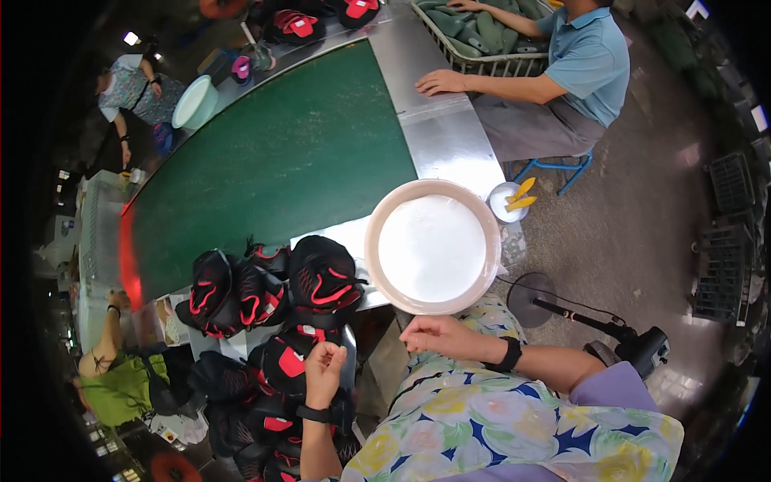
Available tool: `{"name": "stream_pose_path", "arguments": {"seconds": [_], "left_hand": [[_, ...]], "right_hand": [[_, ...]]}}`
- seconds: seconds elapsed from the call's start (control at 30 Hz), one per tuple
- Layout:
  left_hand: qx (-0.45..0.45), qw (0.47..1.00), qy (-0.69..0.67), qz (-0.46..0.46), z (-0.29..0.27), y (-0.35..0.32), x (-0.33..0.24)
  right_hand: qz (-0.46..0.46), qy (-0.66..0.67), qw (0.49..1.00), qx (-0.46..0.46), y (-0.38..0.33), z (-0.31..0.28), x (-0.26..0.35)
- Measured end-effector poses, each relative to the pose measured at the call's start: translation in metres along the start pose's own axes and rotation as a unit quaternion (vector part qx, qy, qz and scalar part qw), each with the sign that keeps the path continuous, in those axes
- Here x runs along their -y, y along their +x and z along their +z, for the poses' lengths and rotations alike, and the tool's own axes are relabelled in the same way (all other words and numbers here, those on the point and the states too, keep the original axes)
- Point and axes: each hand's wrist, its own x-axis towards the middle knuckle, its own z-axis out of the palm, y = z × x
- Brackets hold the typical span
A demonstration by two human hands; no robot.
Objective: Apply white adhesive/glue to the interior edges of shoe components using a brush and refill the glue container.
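Note:
My left hand (324,371) is raised beside a stack of black and red shoes (283,361), its fingers curled together. My right hand (446,336) is just below the near rim of a round beige basin (374,243), thumb and fingers pinched. Whatever either hand may hold is too small to make out. White material (432,249) lies in the basin, which stands at the corner of the worktable. Left of it, more black shoes with red trim (325,277) sit in a row at the near edge of a green belt.
The green belt (281,161) runs along a metal table edge (450,140). Right of the basin is a small bowl (499,207) with yellow-handled tools (522,193). A co-worker (578,72) sits beside a crate (482,66) of green shoe lasts. A floor fan (642,352) stands at right.

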Motion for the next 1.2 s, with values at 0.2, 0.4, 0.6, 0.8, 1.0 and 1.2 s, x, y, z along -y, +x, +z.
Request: {"name": "stream_pose_path", "arguments": {"seconds": [0.2,0.4,0.6,0.8,1.0,1.2], "left_hand": [[0.013,0.998,0.029,0.046,-0.007,-0.041,-0.018],[0.008,0.992,0.051,0.111,-0.003,-0.072,-0.012],[-0.032,0.975,0.15,0.16,0.005,-0.088,-0.003],[0.001,0.961,0.215,0.173,0.018,-0.088,-0.009],[0.046,0.937,0.265,0.224,0.035,-0.089,-0.014],[0.038,0.921,0.282,0.267,0.039,-0.085,-0.016]], "right_hand": [[-0.022,-0.237,0.966,0.102,-0.016,0.044,-0.013],[-0.027,-0.342,0.924,0.167,-0.03,0.07,-0.037],[-0.006,-0.359,0.927,0.108,-0.038,0.077,-0.053],[0.001,-0.272,0.962,-0.001,-0.034,0.083,-0.051],[0.013,-0.22,0.975,0.009,-0.031,0.09,-0.044],[0.068,-0.254,0.96,0.094,-0.031,0.087,-0.043]]}}
